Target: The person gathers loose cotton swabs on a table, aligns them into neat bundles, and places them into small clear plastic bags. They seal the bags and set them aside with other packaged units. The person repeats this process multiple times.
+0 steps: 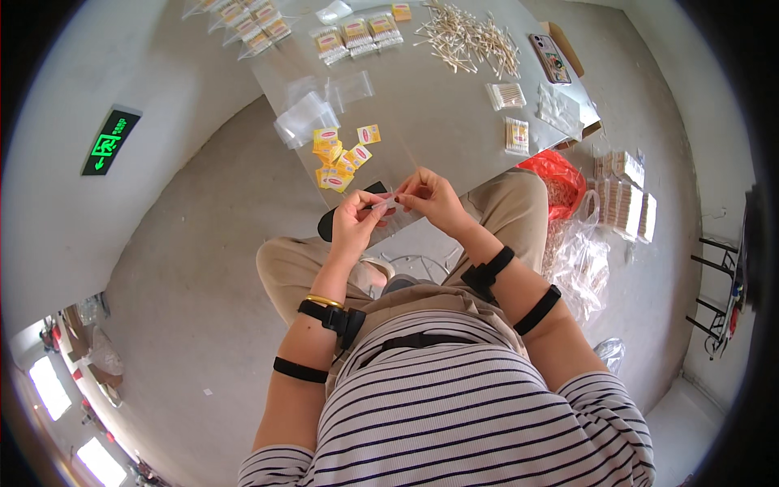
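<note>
Over the near edge of the grey table (438,134), both my hands pinch a small clear plastic bag (386,204). My left hand (352,221) grips one side of it, fingers closed. The fingertips of my right hand (436,203) are closed on the other side, at its edge. Whether anything is inside the bag is too small to tell. Just beyond my left hand lies a loose heap of small yellow printed cards (334,172). Further back are flat, clear empty bags (305,119).
A pile of loose cotton swabs (473,39) covers the far right. Swab bundles (508,96), a pack with a yellow card (517,135) and a phone (550,59) lie rightward. Filled packs (357,34) line the back. A red bag (560,180) and stacked bundles (623,199) sit beside the table.
</note>
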`<state>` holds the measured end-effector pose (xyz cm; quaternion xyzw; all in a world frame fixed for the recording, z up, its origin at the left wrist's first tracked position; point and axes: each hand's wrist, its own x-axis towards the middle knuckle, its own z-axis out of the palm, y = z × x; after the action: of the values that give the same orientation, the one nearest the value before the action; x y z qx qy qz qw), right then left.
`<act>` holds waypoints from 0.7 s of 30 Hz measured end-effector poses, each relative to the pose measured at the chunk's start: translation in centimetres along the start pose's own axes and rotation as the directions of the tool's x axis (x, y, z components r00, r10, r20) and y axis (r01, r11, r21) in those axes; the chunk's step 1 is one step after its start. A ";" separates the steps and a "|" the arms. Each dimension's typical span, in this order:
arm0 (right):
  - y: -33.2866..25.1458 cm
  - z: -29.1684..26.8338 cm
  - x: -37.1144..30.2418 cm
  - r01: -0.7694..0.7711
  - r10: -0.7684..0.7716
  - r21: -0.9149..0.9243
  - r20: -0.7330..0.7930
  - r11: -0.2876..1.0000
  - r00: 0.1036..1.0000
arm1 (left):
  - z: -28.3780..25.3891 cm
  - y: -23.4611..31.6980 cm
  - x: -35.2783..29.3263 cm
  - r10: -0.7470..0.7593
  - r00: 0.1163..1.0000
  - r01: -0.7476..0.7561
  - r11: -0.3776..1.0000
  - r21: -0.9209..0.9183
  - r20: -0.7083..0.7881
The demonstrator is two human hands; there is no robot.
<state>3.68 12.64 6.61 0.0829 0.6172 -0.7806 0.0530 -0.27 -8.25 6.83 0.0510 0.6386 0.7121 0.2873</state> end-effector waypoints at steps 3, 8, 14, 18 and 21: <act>-0.4 -0.2 0.1 0.055 -0.043 -0.256 0.051 0.965 0.998 | 0.1 -0.6 0.1 -0.004 1.000 0.003 0.999 -0.037 -0.012; -0.9 -0.6 0.3 0.060 -0.041 -0.287 0.072 0.956 0.997 | 0.4 -0.6 0.3 -0.006 1.000 0.005 0.999 -0.038 -0.024; -0.7 -0.6 0.8 -0.013 0.012 -0.320 -0.007 0.947 1.000 | 0.4 -1.5 0.7 0.032 0.999 -0.035 0.995 -0.093 -0.037; 1.7 -1.7 1.0 -0.202 0.204 -0.183 -0.008 0.962 0.979 | -0.2 -2.8 1.0 0.053 0.998 -0.054 0.994 -0.092 -0.016; 2.7 -1.9 0.6 -0.192 0.194 -0.084 0.015 0.978 0.981 | -0.2 -2.9 0.8 -0.013 0.999 0.011 0.997 -0.082 -0.029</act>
<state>3.69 13.87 3.46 0.1309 0.6372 -0.7466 0.1389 -0.01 -8.03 3.85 0.0249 0.6133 0.7366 0.2839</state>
